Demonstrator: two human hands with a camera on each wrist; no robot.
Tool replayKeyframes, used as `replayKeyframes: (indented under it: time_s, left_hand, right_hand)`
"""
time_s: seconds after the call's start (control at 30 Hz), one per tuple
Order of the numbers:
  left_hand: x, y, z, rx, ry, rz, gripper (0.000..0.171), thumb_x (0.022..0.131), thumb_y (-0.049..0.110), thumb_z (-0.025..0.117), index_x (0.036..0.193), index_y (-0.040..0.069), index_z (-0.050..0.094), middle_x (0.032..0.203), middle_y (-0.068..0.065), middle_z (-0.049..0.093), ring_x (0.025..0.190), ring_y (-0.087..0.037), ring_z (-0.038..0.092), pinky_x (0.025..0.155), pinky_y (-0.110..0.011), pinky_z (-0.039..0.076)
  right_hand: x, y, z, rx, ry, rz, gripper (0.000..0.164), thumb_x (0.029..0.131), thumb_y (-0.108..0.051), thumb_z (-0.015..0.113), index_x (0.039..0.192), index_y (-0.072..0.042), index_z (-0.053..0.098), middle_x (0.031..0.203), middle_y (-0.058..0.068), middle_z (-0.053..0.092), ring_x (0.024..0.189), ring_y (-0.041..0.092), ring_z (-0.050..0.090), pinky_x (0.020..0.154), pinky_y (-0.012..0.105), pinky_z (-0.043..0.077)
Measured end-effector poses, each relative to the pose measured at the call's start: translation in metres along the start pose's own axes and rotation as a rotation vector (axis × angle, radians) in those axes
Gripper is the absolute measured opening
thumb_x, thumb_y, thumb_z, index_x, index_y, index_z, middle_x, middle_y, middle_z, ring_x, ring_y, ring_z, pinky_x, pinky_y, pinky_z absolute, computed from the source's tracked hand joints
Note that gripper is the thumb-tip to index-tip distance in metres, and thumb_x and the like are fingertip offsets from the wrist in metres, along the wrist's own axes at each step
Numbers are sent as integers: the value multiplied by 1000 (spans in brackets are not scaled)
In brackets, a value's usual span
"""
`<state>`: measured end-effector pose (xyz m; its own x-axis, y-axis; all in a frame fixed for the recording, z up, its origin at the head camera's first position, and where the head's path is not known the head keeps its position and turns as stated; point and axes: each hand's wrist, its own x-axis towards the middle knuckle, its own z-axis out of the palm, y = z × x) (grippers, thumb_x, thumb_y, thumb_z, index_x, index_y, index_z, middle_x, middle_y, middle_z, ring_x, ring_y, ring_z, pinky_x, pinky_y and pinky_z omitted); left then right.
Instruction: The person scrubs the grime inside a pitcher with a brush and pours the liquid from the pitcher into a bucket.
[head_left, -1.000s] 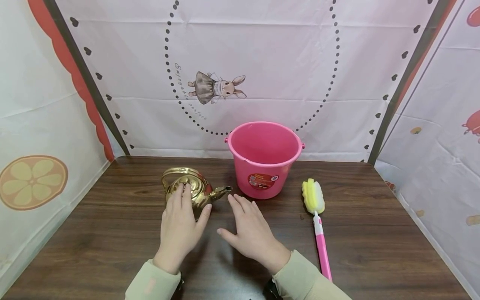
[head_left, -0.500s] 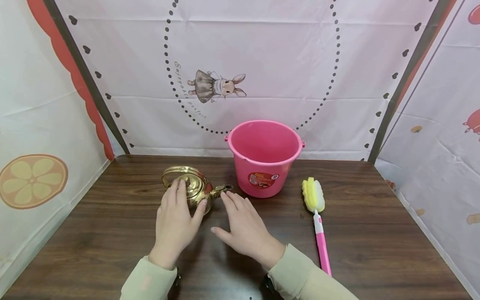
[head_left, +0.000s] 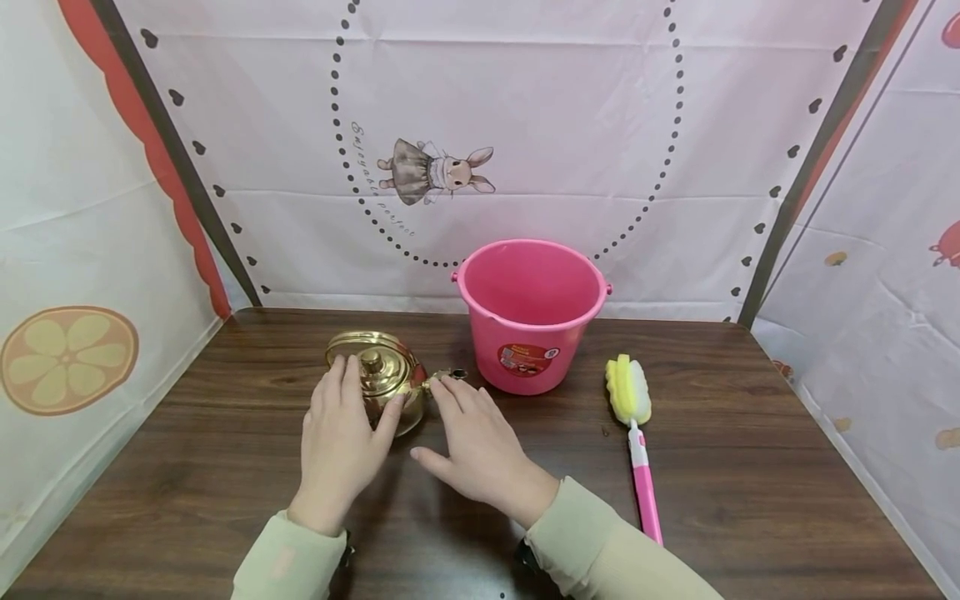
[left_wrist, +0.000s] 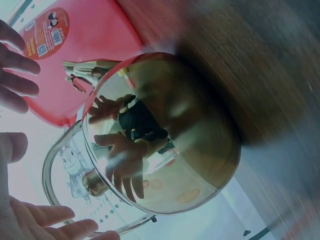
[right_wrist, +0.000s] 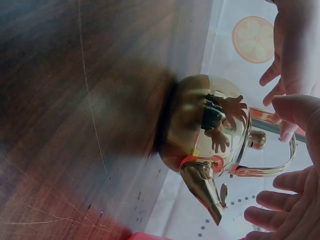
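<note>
A shiny brass kettle (head_left: 382, 379) stands on the wooden table, its spout pointing right and its hoop handle tipped back. My left hand (head_left: 339, 442) hovers in front of its left side, thumb spread from the straight fingers. Near the spout, my right hand (head_left: 480, 454) hangs with fingers extended, partly covering the spout in the head view. Gaps show between both hands and the polished kettle body (right_wrist: 187, 125) in the right wrist view. Neither hand holds anything. The left wrist view shows the kettle (left_wrist: 205, 120) up close, with both hands mirrored in it.
A pink bucket (head_left: 487, 346) with a red label stands behind the kettle's spout, close to the back cloth (head_left: 562, 125). On the right lies a bottle brush (head_left: 642, 483) with a yellow and white sponge head and pink handle. Printed cloth walls border the brown table (head_left: 750, 467).
Both hands have drifted left. The kettle's lid knob now shows beyond the left fingers, and the right fingers overlap the spout. The kettle, bucket and brush have stayed in place.
</note>
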<state>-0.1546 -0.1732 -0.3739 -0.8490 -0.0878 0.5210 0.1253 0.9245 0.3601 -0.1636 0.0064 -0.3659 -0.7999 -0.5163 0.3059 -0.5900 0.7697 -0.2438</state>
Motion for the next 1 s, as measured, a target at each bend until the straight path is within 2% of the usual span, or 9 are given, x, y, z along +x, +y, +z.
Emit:
replayKeyframes:
  time_s: [0.27,0.67,1.0]
  left_hand:
    - [1,-3,-5,-5,-16,-25,74,92,41,56,142,-8,30,145,-30,32,128,-49,34,89,-69,38]
    - [0,-7,-6,-10,-12,-54,76,92,44,55,142,-8,30,146,-28,32,129,-49,35,90,-69,37]
    - [-1,-9,-13,-16,-14,-85,77,93,46,52,145,-5,26,148,-28,29,130,-50,33,92,-70,35]
  right_hand:
    - [3,1,1,-16,-10,4,81,85,-52,63,145,-7,34,146,11,42,136,24,39,114,46,31]
    - [6,0,5,-6,-13,1,81,84,-53,64,145,-7,35,145,10,43,136,22,39,114,46,31]
    - [7,-2,6,-4,-8,-1,82,84,-53,63,145,-8,34,146,10,42,137,23,38,115,45,31]
